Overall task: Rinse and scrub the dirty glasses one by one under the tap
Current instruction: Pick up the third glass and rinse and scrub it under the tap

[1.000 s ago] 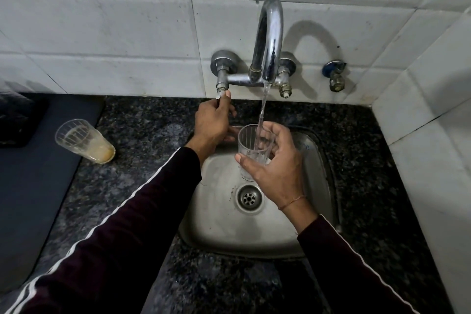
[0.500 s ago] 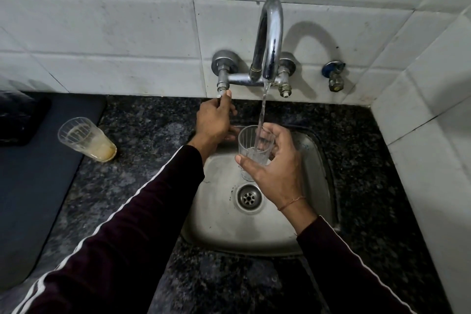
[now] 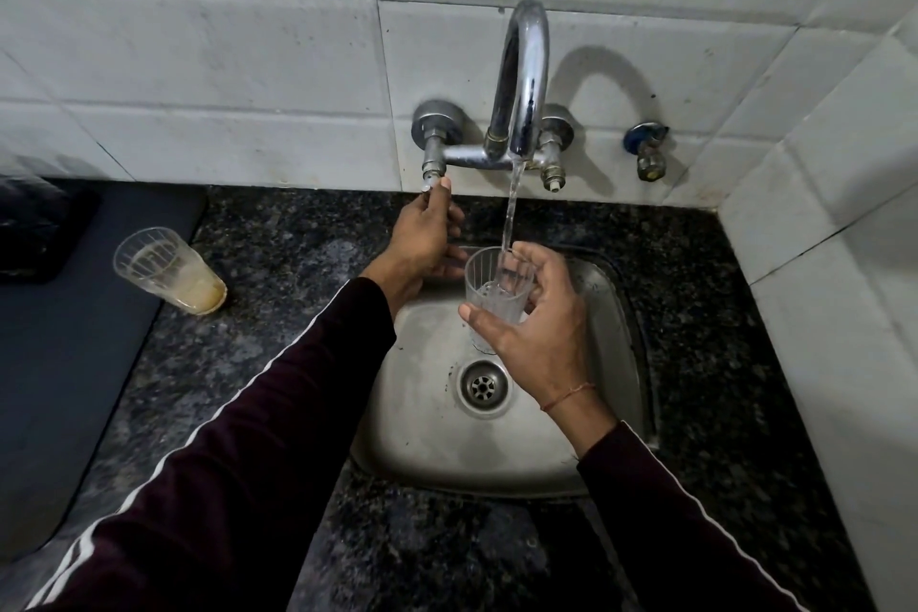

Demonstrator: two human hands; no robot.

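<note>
Right hand point(image 3: 534, 328) clasping ribbed glass point(image 3: 497, 296) under tap point(image 3: 521, 80) stream; left hand point(image 3: 427, 239) apparently pinching valve handle point(image 3: 431, 184).

tap point(image 3: 521, 80): glossy chrome | sink point(image 3: 422, 412): brushed steel | counter point(image 3: 298, 234): speckled polished stone | glass point(image 3: 497, 293): clear, ribbed
</note>
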